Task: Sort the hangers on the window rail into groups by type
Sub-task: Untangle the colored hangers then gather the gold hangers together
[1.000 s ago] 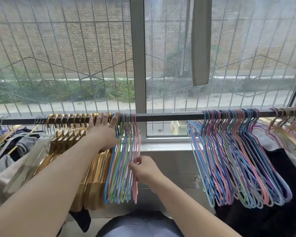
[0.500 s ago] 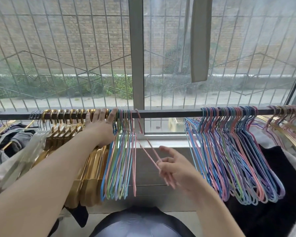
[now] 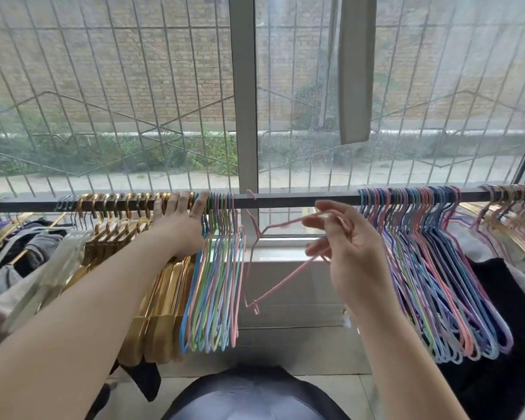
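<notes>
A dark window rail [image 3: 300, 199] runs across the view. My left hand [image 3: 182, 228] rests on it with the fingers laid over the bar, between the gold hangers [image 3: 161, 313] and a small bunch of pastel wire hangers [image 3: 215, 292]. My right hand [image 3: 349, 253] pinches one pink wire hanger [image 3: 281, 287] by its shoulder. That hanger is swung out to the right and tilted, its hook still over the rail near the window post. A large bunch of pastel wire hangers [image 3: 437, 283] hangs just right of my right hand.
Clear plastic hangers [image 3: 58, 262] and clothes hang at the far left. More pink and gold hangers [image 3: 509, 213] crowd the rail's right end above dark fabric [image 3: 497, 328]. A grey cloth strip [image 3: 355, 71] hangs against the barred window. The sill [image 3: 285, 253] lies just behind.
My right hand has pulled the pink hanger out of the small pastel bunch and swung it up and to the right. The left hand stays on the rail.
</notes>
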Motion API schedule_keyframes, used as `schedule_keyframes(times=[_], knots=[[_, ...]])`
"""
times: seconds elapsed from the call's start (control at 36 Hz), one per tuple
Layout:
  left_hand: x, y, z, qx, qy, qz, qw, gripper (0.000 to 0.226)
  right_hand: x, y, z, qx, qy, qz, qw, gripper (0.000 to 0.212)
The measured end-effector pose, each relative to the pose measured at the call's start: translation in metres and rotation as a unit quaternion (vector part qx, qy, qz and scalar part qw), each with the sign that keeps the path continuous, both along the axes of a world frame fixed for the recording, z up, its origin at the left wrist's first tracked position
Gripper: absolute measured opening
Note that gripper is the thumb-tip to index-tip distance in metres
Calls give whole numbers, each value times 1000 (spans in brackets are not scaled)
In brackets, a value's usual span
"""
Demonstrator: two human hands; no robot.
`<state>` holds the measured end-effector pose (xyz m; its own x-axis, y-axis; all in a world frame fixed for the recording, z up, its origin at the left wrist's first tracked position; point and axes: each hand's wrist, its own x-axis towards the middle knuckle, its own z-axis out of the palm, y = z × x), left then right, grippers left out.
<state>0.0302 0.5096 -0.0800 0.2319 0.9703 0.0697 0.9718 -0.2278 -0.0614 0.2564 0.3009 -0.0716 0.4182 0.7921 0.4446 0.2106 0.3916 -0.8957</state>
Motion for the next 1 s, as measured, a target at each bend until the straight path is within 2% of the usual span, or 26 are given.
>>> schedule_keyframes(times=[0.19,0.31,0.42,0.47,0.53,0.61,0.69,0.75,0.81,0.89,0.94,1.0], knots=[[-1,-6,3,-3,11,9,1000,106,-7,59,0,-80,-106,33,991,30],[1,-5,9,10,0,3,1000,104,-1,58,-35,-100,-89,11,991,30],[1,-10,21,-8,-32,22,999,99,7,44,-67,-164,-66,10,984,31],[9,-22,26,9,-68,32,997,94,12,35,-79,-197,-73,19,977,31],[25,-45,23,59,-130,-2,990,86,19,25,-89,-222,-63,38,972,30],[53,-102,-3,42,-298,-143,943,63,31,7,-103,-260,-37,52,963,27],[68,-170,-59,-111,-416,-203,879,30,37,-13,-122,-291,-37,47,955,28],[73,-196,-115,-225,-481,-149,834,22,37,-23,-130,-302,-46,50,951,27],[73,-214,-172,-349,-511,-46,784,15,40,-34,-135,-311,-49,51,948,27],[65,-234,-236,-487,-451,64,745,7,45,-51,-131,-315,-49,62,946,25],[56,-242,-259,-514,-456,134,714,17,47,-60,-125,-311,-37,73,947,26],[44,-240,-273,-461,-506,191,704,28,46,-65,-119,-304,-37,89,948,30]])
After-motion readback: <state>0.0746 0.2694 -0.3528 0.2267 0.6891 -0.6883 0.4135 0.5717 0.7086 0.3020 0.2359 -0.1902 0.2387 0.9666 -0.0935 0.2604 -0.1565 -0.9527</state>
